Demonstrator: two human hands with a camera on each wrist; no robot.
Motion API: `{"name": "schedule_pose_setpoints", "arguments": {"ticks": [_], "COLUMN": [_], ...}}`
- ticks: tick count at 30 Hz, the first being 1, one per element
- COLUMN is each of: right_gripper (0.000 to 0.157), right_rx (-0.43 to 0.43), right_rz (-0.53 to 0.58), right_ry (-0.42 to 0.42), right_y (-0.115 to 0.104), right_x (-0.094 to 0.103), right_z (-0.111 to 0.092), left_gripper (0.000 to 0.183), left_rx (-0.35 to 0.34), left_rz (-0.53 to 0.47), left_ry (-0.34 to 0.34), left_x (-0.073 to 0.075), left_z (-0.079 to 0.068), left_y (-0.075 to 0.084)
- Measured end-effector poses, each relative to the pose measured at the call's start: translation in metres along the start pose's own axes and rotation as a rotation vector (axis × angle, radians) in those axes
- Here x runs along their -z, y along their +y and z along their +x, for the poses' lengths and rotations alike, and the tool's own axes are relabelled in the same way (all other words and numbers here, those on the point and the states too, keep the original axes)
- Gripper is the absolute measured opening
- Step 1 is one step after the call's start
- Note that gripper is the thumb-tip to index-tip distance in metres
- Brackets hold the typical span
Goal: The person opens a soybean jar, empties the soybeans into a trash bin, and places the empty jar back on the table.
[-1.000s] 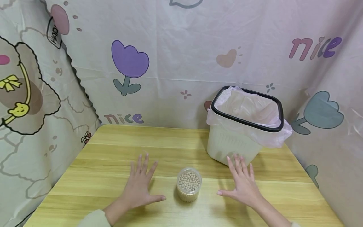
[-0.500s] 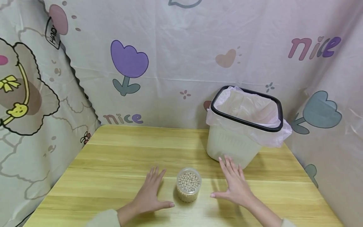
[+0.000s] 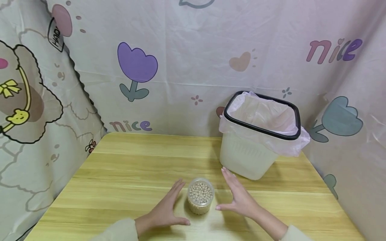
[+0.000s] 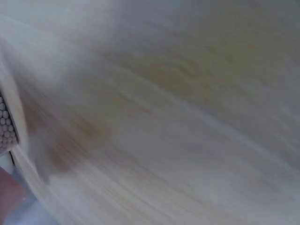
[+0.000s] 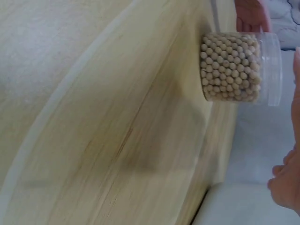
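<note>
A clear plastic jar (image 3: pixel 200 196) full of small round beige balls stands upright on the wooden table. My left hand (image 3: pixel 166 210) is just left of it, thumb and fingers spread apart around an empty gap. On the other side, my right hand (image 3: pixel 241 201) is held the same way, palm toward the jar. Both hands are apart from the jar in the head view. The right wrist view shows the jar (image 5: pixel 232 68) sideways, its clear rim near my right fingers (image 5: pixel 287 185). Only a sliver of the jar (image 4: pixel 6 126) enters the left wrist view.
A white bin (image 3: pixel 247 157) with a black rim and a pale pink bag liner (image 3: pixel 271 113) stands at the table's back right, beyond my right hand. A printed cloth (image 3: pixel 187 67) hangs behind the wooden table (image 3: pixel 126 167) and along its sides.
Both hands have moved inward toward the jar, the left one rightward and the right one leftward, and their spread fingers have drawn closer together. The jar and bin stay put.
</note>
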State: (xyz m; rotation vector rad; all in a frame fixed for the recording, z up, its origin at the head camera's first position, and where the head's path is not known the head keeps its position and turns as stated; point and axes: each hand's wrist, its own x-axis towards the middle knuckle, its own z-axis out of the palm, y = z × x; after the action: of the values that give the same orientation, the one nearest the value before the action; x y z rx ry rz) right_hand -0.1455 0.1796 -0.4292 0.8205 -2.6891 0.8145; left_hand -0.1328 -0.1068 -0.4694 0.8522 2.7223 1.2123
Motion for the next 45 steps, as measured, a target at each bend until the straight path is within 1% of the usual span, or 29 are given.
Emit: {"name": "schedule_pose_setpoints", "arguments": {"ticks": [3,7,10,14,16,18,21,25,29,32,37,41,45], "right_gripper": [0.115,0.111,0.108,0.106,0.103,0.102,0.100,0.099,0.095,0.093,0.093,0.093,0.094], "right_rx": [0.030,0.037,0.032,0.039,0.042,0.038,0.035,0.048,0.070,0.082,0.060,0.065,0.079], "right_rz": [0.049,0.110,0.176,0.253,0.263,0.269,0.273,0.290,0.299,0.293,0.297,0.280,0.263], "right_ry": [-0.009,-0.020,-0.039,-0.060,-0.069,-0.076,-0.080,-0.078,-0.075,-0.052,-0.020,-0.012,-0.025], "right_y": [0.000,-0.001,-0.004,-0.009,-0.012,-0.014,-0.016,-0.017,-0.017,-0.017,-0.019,-0.018,-0.017], "right_x": [-0.003,-0.008,-0.012,-0.016,-0.017,-0.019,-0.022,-0.026,-0.030,-0.034,-0.037,-0.039,-0.041], "right_z": [0.003,0.008,0.012,0.017,0.020,0.022,0.024,0.026,0.027,0.027,0.027,0.028,0.030], "left_gripper": [0.118,0.119,0.120,0.118,0.116,0.113,0.109,0.108,0.106,0.104,0.103,0.101,0.097], "left_rx": [0.007,0.011,0.008,0.005,-0.003,-0.018,-0.049,-0.044,-0.020,-0.017,-0.002,0.010,0.020], "left_rz": [-0.071,-0.117,-0.146,-0.189,-0.209,-0.254,-0.325,-0.397,-0.403,-0.388,-0.375,-0.362,-0.346], "left_ry": [-0.003,0.013,0.025,0.043,0.054,0.051,0.032,0.019,0.042,0.063,0.098,0.119,0.135], "left_x": [-0.004,-0.009,-0.013,-0.018,-0.021,-0.023,-0.027,-0.032,-0.036,-0.039,-0.042,-0.044,-0.045], "left_z": [0.004,0.008,0.011,0.016,0.019,0.021,0.024,0.027,0.029,0.030,0.031,0.033,0.034], "left_y": [0.001,0.003,0.004,0.003,0.002,0.001,0.001,0.002,0.002,0.002,0.002,0.002,0.002]}}
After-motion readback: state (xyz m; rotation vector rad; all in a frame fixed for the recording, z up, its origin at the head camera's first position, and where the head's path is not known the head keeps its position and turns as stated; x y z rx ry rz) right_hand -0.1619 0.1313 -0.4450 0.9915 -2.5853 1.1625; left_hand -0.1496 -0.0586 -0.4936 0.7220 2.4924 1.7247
